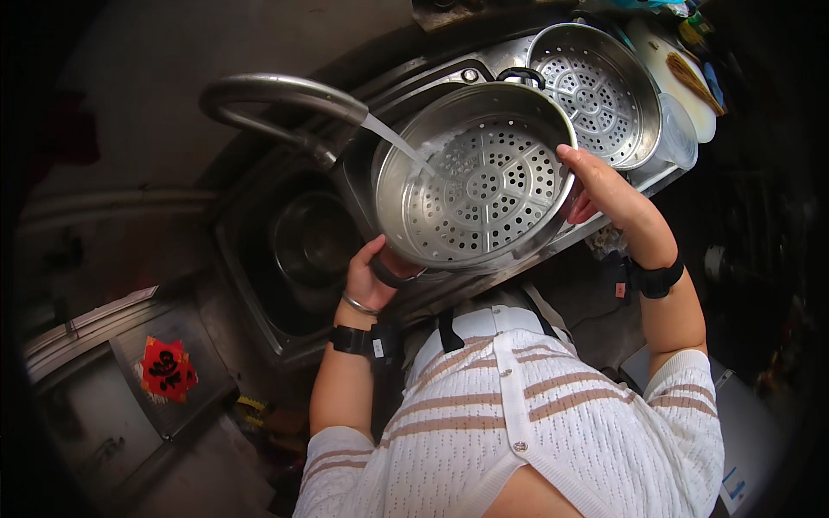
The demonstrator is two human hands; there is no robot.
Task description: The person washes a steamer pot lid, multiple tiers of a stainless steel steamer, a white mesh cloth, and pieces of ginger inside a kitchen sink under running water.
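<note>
A metal steamer pot section (484,186) with a perforated bottom is tilted under the curved faucet (291,97). A stream of water (398,142) runs from the spout onto its left inner side. My left hand (375,275) grips the dark side handle (390,273) at the lower left rim. My right hand (599,188) holds the right rim, thumb on top and fingers around the outside. Another black handle (521,76) shows at the far side. The sink basin beneath the steamer is mostly hidden by it.
A second perforated steamer tier (592,97) stands on the drainboard to the right. Beside it are a clear plastic lid or bowl (678,133), a white cutting board (673,81) and a straw brush (695,79). The left sink basin (314,239) lies below the faucet.
</note>
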